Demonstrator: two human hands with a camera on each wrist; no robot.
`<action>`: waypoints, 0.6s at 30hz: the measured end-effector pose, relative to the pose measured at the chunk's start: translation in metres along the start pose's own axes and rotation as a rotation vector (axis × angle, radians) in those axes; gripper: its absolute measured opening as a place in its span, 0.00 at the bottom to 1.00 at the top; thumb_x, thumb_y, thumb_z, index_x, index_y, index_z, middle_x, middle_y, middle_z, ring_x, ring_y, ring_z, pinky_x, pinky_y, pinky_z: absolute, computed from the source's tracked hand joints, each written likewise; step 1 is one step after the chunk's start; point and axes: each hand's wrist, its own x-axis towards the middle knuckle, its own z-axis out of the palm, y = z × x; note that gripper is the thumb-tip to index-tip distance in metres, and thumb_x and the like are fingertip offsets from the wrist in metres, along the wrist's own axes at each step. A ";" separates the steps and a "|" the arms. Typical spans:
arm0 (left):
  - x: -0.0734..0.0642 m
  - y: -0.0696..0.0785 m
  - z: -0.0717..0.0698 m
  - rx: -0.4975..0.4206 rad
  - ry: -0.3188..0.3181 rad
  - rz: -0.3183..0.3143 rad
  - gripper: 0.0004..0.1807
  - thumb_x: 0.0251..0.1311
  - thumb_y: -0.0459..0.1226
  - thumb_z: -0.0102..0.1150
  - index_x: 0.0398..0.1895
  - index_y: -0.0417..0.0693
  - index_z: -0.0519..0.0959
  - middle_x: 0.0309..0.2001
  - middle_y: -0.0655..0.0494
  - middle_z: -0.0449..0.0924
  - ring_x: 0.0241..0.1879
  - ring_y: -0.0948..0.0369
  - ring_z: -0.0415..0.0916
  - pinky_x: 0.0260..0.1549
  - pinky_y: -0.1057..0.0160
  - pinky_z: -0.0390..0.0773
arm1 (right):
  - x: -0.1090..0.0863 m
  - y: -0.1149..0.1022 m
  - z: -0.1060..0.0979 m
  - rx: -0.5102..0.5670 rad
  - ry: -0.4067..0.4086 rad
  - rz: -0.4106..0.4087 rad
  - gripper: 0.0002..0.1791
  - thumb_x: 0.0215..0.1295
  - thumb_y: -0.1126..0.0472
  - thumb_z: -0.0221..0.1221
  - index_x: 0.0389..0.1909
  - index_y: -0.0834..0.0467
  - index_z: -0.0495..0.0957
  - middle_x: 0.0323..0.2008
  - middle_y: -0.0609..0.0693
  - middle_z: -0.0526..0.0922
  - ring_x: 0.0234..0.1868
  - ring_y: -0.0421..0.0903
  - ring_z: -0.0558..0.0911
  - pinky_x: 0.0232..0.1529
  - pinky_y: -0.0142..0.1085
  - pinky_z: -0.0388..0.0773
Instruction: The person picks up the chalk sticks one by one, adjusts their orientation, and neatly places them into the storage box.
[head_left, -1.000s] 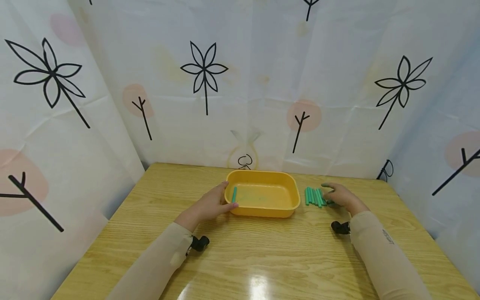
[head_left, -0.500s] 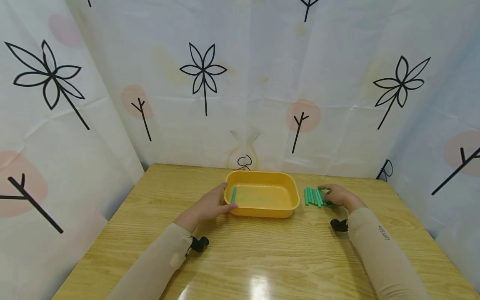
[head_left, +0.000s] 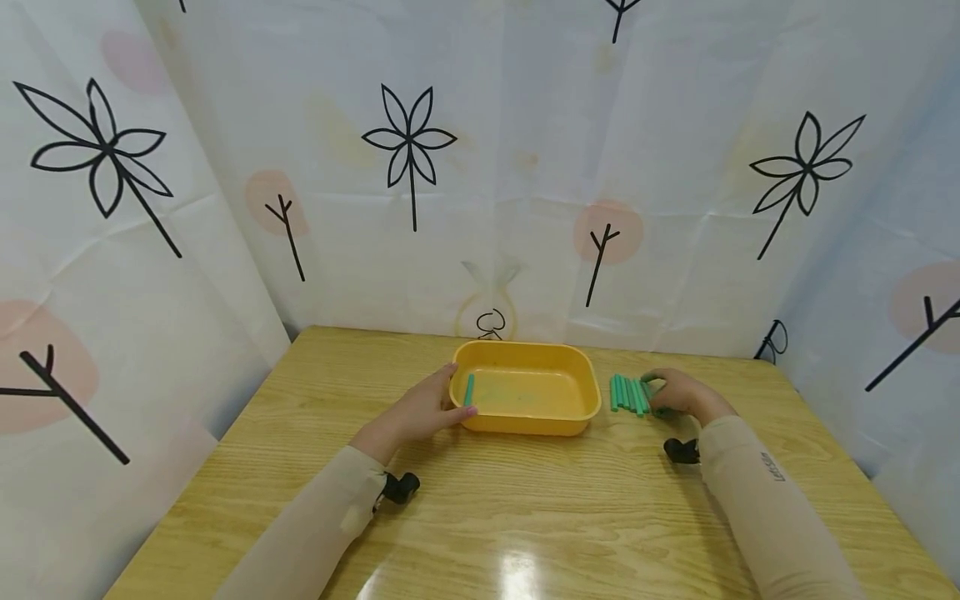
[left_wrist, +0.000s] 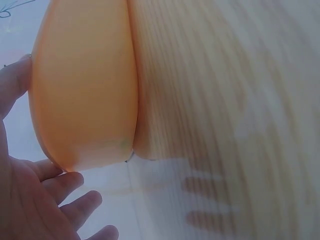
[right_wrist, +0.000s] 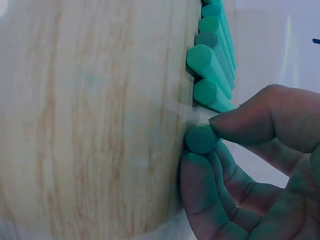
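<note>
A yellow plastic tub [head_left: 517, 425] sits near the back of the table, with one green chalk stick [head_left: 469, 390] lying inside its left end. My left hand [head_left: 416, 414] holds that end, thumb on the front rim and fingers at the left side; the left wrist view shows it against the tub's wall [left_wrist: 85, 85]. To the tub's right lies a row of green chalk sticks [head_left: 628, 393]. At the row's right end my right hand [head_left: 682, 394] pinches one chalk stick [right_wrist: 202, 139] between thumb and fingers. Green powder coats those fingers.
The wooden table [head_left: 480, 500] stands against a white curtain [head_left: 510, 167] with black plant drawings. More curtain hangs along both sides. Black wrist cameras [head_left: 401, 487] sit at both cuffs.
My right hand's fingers have come together from a spread pose and now pinch a chalk stick at the end of the row. The left hand and the tub have stayed in place.
</note>
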 end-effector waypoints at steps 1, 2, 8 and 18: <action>0.000 0.000 0.000 0.001 0.000 0.000 0.55 0.64 0.60 0.60 0.79 0.36 0.46 0.78 0.39 0.48 0.75 0.44 0.51 0.71 0.46 0.55 | -0.001 0.000 0.000 0.010 0.007 -0.001 0.39 0.57 0.73 0.59 0.70 0.75 0.58 0.67 0.79 0.55 0.41 0.57 0.70 0.35 0.41 0.71; 0.000 0.000 0.000 0.004 0.000 -0.001 0.55 0.65 0.60 0.60 0.79 0.37 0.46 0.78 0.39 0.48 0.75 0.44 0.51 0.71 0.46 0.55 | -0.002 0.001 0.000 0.032 0.008 0.005 0.39 0.58 0.72 0.59 0.71 0.75 0.57 0.67 0.79 0.54 0.41 0.57 0.70 0.36 0.42 0.71; 0.000 -0.002 0.000 -0.002 -0.005 0.001 0.55 0.65 0.61 0.59 0.80 0.37 0.45 0.78 0.40 0.47 0.76 0.45 0.50 0.72 0.46 0.55 | -0.010 0.005 -0.001 0.146 0.008 0.002 0.39 0.63 0.69 0.59 0.72 0.74 0.53 0.67 0.80 0.55 0.48 0.60 0.72 0.41 0.44 0.75; 0.002 -0.002 0.001 -0.017 0.002 0.000 0.55 0.64 0.60 0.60 0.79 0.37 0.46 0.78 0.40 0.46 0.76 0.45 0.50 0.72 0.46 0.55 | -0.022 0.006 -0.003 0.308 0.047 -0.022 0.40 0.66 0.71 0.55 0.75 0.72 0.48 0.55 0.75 0.69 0.41 0.54 0.79 0.41 0.47 0.80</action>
